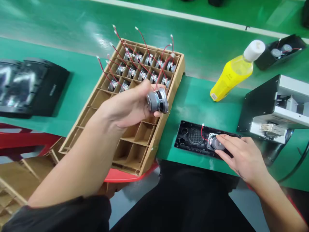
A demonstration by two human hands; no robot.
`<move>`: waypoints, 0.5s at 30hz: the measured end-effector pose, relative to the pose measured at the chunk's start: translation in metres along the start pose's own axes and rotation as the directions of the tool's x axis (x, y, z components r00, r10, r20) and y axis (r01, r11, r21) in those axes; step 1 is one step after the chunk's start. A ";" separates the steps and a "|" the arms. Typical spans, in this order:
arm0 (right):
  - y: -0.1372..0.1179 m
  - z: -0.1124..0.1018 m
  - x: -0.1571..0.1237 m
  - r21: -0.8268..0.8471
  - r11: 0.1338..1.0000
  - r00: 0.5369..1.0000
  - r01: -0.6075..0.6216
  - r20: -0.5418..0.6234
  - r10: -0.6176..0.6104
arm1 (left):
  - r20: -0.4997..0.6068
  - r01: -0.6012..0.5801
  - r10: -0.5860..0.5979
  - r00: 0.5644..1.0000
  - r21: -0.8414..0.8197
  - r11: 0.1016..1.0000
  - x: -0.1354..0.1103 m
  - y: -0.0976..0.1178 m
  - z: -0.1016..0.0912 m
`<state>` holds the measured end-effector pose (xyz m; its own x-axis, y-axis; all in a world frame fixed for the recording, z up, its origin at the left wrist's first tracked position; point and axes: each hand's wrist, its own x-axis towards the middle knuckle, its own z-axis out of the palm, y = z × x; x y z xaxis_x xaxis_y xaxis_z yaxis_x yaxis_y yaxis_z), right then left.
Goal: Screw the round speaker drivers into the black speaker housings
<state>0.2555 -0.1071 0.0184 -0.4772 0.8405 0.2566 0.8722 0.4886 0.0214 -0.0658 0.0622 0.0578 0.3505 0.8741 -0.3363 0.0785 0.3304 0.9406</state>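
Note:
My left hand (131,104) holds a small speaker driver (158,100) by its magnet, above a divided cardboard box (177,80). A red wire rises from that driver. Several more drivers (143,74) with red wires stand in the far compartments; nearer ones hold none. On the right, my right hand (241,154) has its fingers closed round a second speaker driver (215,142). This one rests on a long black speaker panel (178,141), right of a round mesh grille (195,137). Its red wire, ending in a white plug, lies over the panel.
A yellow bottle with a white cap (233,75) stands behind the panel. To the right is a black and silver machine (277,109), with a black housing (281,53) behind it. Black speaker cabinets (31,87) sit at left. A red stool (127,175) is under the box.

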 end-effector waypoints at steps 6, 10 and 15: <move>0.001 0.000 0.001 -0.016 1.000 0.999 -0.010 0.049 0.011 | 0.294 -0.052 -0.057 0.954 0.350 0.935 -0.003 0.012 0.008; -0.001 -0.003 0.002 -0.017 1.000 0.997 -0.018 0.074 0.019 | 0.385 -0.174 0.006 0.923 0.402 0.899 -0.005 0.011 0.010; -0.004 -0.007 0.004 -0.008 0.999 0.995 -0.037 0.091 0.037 | 0.304 -0.179 0.083 0.949 0.303 0.936 -0.008 0.009 0.010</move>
<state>0.2508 -0.1075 0.0261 -0.4523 0.8759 0.1679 0.8899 0.4556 0.0202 -0.0582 0.0548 0.0692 0.6227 0.7488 -0.2268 0.2934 0.0453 0.9549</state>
